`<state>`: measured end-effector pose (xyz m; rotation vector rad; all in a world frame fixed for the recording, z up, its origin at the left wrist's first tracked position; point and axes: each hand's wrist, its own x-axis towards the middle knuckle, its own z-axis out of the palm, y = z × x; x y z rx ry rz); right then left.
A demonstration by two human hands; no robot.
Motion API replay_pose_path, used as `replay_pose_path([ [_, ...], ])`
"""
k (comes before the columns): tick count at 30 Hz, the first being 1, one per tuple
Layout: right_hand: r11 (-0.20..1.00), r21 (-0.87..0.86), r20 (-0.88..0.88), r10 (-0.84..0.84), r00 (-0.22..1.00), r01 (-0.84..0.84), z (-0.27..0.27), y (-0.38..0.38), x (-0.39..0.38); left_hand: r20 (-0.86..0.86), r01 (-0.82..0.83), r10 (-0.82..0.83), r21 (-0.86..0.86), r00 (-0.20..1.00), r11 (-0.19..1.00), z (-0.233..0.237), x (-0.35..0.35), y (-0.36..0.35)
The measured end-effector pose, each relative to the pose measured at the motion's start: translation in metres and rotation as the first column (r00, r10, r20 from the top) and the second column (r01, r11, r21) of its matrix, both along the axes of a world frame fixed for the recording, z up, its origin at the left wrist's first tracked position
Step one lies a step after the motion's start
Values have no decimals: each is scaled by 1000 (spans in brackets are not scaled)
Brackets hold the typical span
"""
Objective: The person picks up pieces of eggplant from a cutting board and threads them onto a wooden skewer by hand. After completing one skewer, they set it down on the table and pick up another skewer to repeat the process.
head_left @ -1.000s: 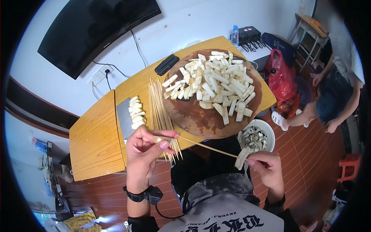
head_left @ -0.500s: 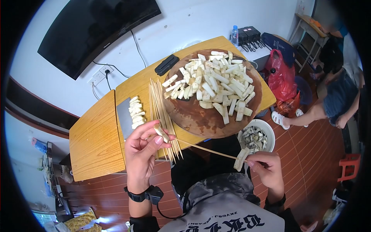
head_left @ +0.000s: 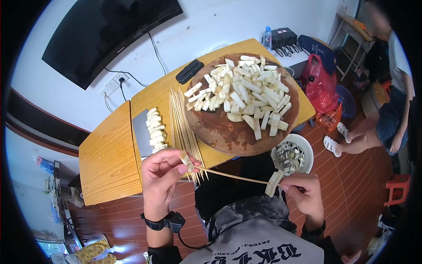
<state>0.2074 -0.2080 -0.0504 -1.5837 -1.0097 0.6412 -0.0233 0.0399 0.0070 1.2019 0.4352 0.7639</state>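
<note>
Pinching a probably light, crisp vegetable piece (head_left: 187, 162) by its sides, my left hand (head_left: 163, 175) meets the bowed skewer (head_left: 233, 177) my right hand (head_left: 305, 188) grips, near the round board (head_left: 220, 135).

Wooden skewers (head_left: 181, 123), smooth and matt; brown wooden chopping board (head_left: 222, 131), damp-looking in patches; glossy wood-grain tabletop (head_left: 154, 100); crinkled, shiny red plastic bag (head_left: 318, 90), far right.

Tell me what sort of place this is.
Probably a home's living room, used for food preparation: a black flat-screen television, a yellow wooden table, and a round brown wooden board heaped with pale cut food sticks.
</note>
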Motion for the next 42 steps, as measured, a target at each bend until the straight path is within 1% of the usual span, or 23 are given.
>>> replay_pose_path([
  [4, 1000, 31, 38, 3, 999, -4, -1, 2, 0, -14, 6, -6, 7, 1000, 1000, 0, -2, 0],
  [7, 1000, 8, 44, 12, 999, -13, 0, 2, 1, -26, 10, -10, 4, 1000, 1000, -1, -3, -1],
  [10, 1000, 28, 33, 6, 999, -7, -3, 2, 0, -29, 18, -18, 0, 999, 1000, -1, -4, 0],
  [30, 1000, 24, 45, 15, 999, -16, -3, 0, 1, -42, 18, -18, 12, 999, 1000, 3, -4, -3],
  [42, 999, 33, 67, 8, 998, -10, -2, 2, 1, -111, 17, -10, 56, 994, 998, 10, -4, -4],
])
